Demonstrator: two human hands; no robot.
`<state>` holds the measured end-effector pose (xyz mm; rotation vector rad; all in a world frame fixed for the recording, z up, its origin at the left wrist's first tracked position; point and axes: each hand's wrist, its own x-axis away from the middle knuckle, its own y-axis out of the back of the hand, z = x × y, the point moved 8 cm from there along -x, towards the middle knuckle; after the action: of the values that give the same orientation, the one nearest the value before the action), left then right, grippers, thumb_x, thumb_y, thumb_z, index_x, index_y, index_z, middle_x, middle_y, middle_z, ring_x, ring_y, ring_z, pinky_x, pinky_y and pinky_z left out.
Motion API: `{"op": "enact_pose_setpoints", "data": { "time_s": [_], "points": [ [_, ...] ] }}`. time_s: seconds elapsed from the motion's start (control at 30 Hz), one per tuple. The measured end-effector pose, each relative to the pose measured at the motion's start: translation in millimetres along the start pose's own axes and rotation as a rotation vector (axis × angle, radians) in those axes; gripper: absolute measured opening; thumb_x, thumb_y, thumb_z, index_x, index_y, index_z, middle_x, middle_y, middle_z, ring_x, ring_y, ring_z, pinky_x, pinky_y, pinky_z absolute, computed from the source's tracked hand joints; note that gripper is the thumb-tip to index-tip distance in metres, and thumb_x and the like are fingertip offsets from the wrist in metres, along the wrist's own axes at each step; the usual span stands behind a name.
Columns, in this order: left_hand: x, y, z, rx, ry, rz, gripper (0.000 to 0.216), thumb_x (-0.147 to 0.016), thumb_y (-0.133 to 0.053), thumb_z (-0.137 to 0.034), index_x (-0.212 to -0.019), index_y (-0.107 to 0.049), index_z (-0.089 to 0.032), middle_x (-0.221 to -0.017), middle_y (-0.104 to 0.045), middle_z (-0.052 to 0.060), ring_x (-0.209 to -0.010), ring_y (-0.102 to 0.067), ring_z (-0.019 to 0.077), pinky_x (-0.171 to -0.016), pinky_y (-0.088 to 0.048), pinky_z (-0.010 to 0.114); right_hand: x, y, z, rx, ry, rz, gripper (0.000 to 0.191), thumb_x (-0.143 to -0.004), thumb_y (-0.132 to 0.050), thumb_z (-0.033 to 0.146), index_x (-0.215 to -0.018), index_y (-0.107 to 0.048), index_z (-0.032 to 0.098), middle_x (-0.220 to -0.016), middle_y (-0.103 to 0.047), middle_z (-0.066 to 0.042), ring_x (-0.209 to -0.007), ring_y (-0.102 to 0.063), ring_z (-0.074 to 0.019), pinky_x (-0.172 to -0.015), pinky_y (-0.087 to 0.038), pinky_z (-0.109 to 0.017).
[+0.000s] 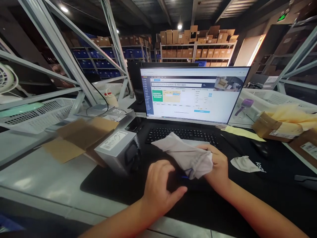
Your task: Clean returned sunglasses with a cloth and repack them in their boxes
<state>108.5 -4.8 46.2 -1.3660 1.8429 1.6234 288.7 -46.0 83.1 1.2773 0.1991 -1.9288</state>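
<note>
My right hand (218, 165) grips a light grey drawstring pouch (183, 153) by its gathered end, above the black desk mat. A blue cord hangs from the gathered end of the pouch. Just left of the pouch, my left hand (159, 185) is open, thumb and fingers apart, holding nothing. To its left stands a grey product box (116, 150) with a white label on top and a dark picture on its side. An opened brown cardboard box (86, 132) adjoins it. The black keyboard (183, 134) lies behind the pouch, partly covered by it.
A monitor (193, 99) stands behind the keyboard. On the right lie a mouse (259, 148), a small whitish cloth piece (244, 164), a yellow paper strip (245, 133) and a cardboard box (274, 129) with yellow material. A white basket (42, 115) sits at the left.
</note>
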Motion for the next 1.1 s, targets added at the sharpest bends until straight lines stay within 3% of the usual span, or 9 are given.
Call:
{"op": "enact_pose_setpoints", "data": {
  "time_s": [0.1,0.2,0.3,0.47,0.57,0.73,0.87,0.97,1.1],
  "points": [
    [-1.4,-11.2,-9.0,-0.112,0.001,0.113,0.043,-0.095,-0.052,-0.061,-0.099,-0.057,-0.018,-0.084,-0.064,0.006,-0.074,-0.058,0.0232,-0.066,-0.04,0.036,1.5,-6.2,-2.3,-0.063,-0.087,0.003,0.02,-0.083,-0.063,0.01,-0.067,-0.07,0.019,-0.083,-0.072,-0.004,-0.069,-0.068,-0.0159,-0.059,-0.053,-0.024],
    [-1.2,-15.7,-24.2,-0.136,-0.107,0.131,0.026,-0.103,-0.044,-0.034,-0.086,-0.056,-0.019,-0.071,-0.061,0.003,-0.064,-0.054,0.02,-0.059,-0.034,0.035,8.6,-16.5,-5.5,-0.019,-0.098,0.038,0.019,-0.083,-0.063,0.012,-0.067,-0.07,0.02,-0.083,-0.072,-0.004,-0.073,-0.068,-0.0174,-0.063,-0.052,-0.026],
    [6.1,-18.9,-39.9,0.005,-0.265,0.181,0.036,-0.105,-0.035,-0.024,-0.072,-0.05,-0.021,-0.06,-0.054,0.0,-0.054,-0.047,0.0169,-0.053,-0.028,0.035,16.3,-25.0,-6.6,0.18,-0.023,0.107,0.02,-0.083,-0.06,0.011,-0.068,-0.07,0.019,-0.083,-0.072,-0.003,-0.07,-0.065,-0.016,-0.058,-0.045,-0.024],
    [14.7,-24.5,-49.7,0.23,-0.365,0.341,0.04,-0.107,-0.034,-0.031,-0.071,-0.048,-0.021,-0.059,-0.054,-0.001,-0.053,-0.046,0.0145,-0.052,-0.029,0.033,23.0,-41.6,-3.0,0.678,0.096,0.308,0.019,-0.074,-0.061,0.005,-0.06,-0.064,0.018,-0.078,-0.068,-0.004,-0.053,-0.053,-0.013,-0.048,-0.024,-0.031],
    [14.3,-20.1,-39.0,0.249,-0.314,0.371,0.042,-0.107,-0.031,-0.034,-0.07,-0.046,-0.021,-0.059,-0.052,-0.001,-0.054,-0.045,0.0148,-0.053,-0.029,0.033,20.6,-48.5,-6.2,0.812,0.099,0.566,0.021,-0.075,-0.065,0.003,-0.06,-0.064,0.018,-0.081,-0.067,-0.006,-0.05,-0.05,-0.0132,-0.047,-0.019,-0.034],
    [22.1,-1.9,12.7,0.207,-0.078,0.45,0.041,-0.108,-0.032,-0.032,-0.07,-0.043,-0.021,-0.062,-0.049,-0.002,-0.056,-0.045,0.0134,-0.056,-0.03,0.03,19.3,-17.2,-10.4,0.317,0.069,0.974,0.018,-0.094,-0.065,0.023,-0.08,-0.076,0.022,-0.079,-0.066,-0.004,-0.058,-0.058,-0.0152,-0.052,-0.036,-0.03],
    [35.3,13.4,45.4,0.175,-0.013,0.462,0.041,-0.107,-0.035,-0.031,-0.069,-0.041,-0.02,-0.061,-0.046,-0.003,-0.056,-0.044,0.0122,-0.057,-0.032,0.027,14.2,40.2,-50.9,-0.153,-0.285,0.801,0.022,-0.096,-0.067,0.039,-0.109,-0.08,0.028,-0.076,-0.074,-0.004,-0.063,-0.065,-0.0168,-0.057,-0.048,-0.027],
    [41.0,12.2,45.0,0.136,-0.104,0.48,0.041,-0.108,-0.033,-0.03,-0.069,-0.042,-0.02,-0.061,-0.048,-0.003,-0.056,-0.045,0.0129,-0.058,-0.032,0.028,29.7,67.7,-100.5,-0.107,-0.599,0.616,0.031,-0.084,-0.078,0.049,-0.102,-0.082,0.025,-0.079,-0.075,-0.007,-0.064,-0.065,-0.0193,-0.058,-0.049,-0.028],
    [30.5,1.3,32.7,-0.011,-0.219,0.494,0.04,-0.106,-0.037,-0.031,-0.07,-0.049,-0.02,-0.061,-0.052,-0.002,-0.055,-0.048,0.0143,-0.054,-0.033,0.031,52.3,82.6,-128.6,-0.167,-0.796,0.524,0.036,-0.071,-0.086,0.054,-0.081,-0.08,0.019,-0.072,-0.07,-0.008,-0.062,-0.058,-0.017,-0.056,-0.047,-0.027]
  ]
}}
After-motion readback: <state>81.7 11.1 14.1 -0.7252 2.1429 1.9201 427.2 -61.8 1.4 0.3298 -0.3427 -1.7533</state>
